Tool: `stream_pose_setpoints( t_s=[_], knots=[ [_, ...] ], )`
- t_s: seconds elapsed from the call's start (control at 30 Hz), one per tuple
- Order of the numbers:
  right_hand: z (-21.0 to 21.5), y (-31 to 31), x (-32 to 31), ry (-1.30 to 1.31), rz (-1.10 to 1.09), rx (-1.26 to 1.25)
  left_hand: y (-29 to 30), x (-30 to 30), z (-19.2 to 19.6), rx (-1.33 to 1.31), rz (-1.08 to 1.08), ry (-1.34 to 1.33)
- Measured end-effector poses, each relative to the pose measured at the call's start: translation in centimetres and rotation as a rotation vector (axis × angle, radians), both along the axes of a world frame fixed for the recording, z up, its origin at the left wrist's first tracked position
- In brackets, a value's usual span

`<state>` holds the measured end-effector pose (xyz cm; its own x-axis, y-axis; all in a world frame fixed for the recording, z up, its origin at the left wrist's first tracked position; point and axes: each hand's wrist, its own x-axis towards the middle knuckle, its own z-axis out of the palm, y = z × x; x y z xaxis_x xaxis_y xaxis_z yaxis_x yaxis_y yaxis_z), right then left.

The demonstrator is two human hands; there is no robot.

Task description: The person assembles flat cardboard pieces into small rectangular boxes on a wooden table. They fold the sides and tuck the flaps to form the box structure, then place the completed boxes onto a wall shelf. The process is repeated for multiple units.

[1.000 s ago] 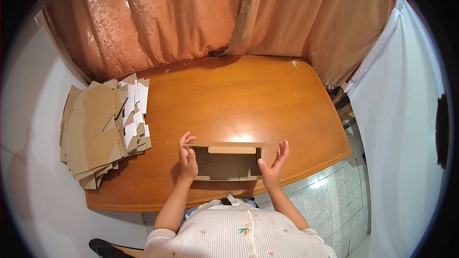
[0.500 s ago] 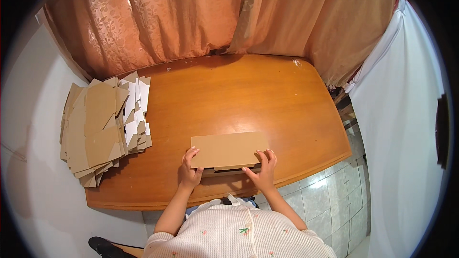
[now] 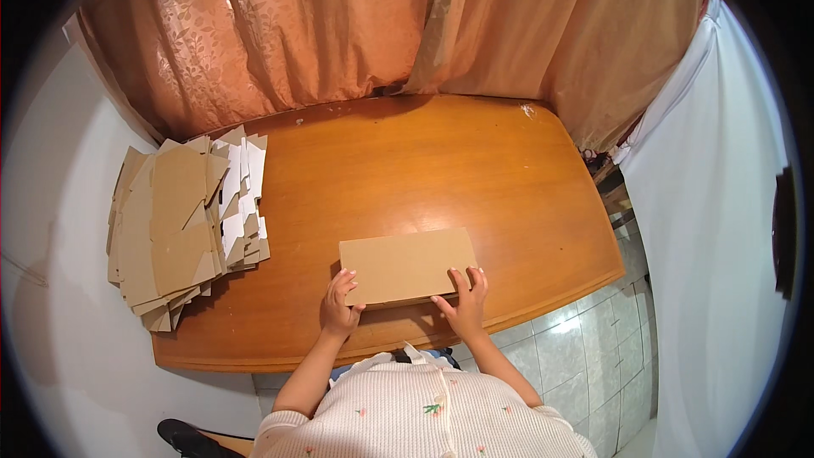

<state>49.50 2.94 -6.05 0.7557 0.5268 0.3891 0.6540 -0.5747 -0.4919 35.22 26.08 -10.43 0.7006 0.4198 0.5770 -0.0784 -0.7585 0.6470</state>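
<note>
A brown cardboard box (image 3: 407,263) lies on the wooden table near its front edge, its lid down flat. My left hand (image 3: 340,304) grips the box at the near left corner, fingertips against its left end and thumb at the front side. At the near right corner my right hand (image 3: 464,303) holds it, with fingers over the lid's edge and thumb on the front. Only a thin strip of the box's front side shows, and its inside is hidden.
On the left of the table (image 3: 398,170) lies an untidy stack of flat cardboard pieces (image 3: 178,229), brown with some white faces. Orange curtains (image 3: 339,25) hang behind the table. A white cloth (image 3: 704,203) hangs at the right, beside the tiled floor (image 3: 585,356).
The lid's front edge has come down, and the front tab and dark gap beneath it no longer show. Both hands stay at the near corners with small finger shifts.
</note>
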Motion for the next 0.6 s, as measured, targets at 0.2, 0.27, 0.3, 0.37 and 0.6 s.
stream_pose_setpoints(
  t_s=[0.2, 0.27, 0.3, 0.37, 0.6],
  knots=[
    [0.5, 0.2, 0.2, -0.007, 0.005, -0.002, 0.4, 0.3, 0.7, -0.019, -0.024, -0.007],
    [0.2, 0.1, 0.3, -0.011, 0.014, -0.024, 0.4, 0.0, 0.1, 0.017, -0.027, 0.0],
    [-0.1, -0.1, 0.2, -0.009, 0.016, -0.034, 0.3, -0.1, -0.1, 0.034, -0.029, 0.004],
    [-0.7, -0.4, 0.2, -0.005, 0.02, -0.042, 0.2, -0.3, -0.5, 0.038, -0.026, 0.01],
    [-0.7, -0.2, 0.1, 0.014, 0.012, -0.043, 0.5, -0.4, -0.8, 0.055, -0.053, 0.032]
  ],
)
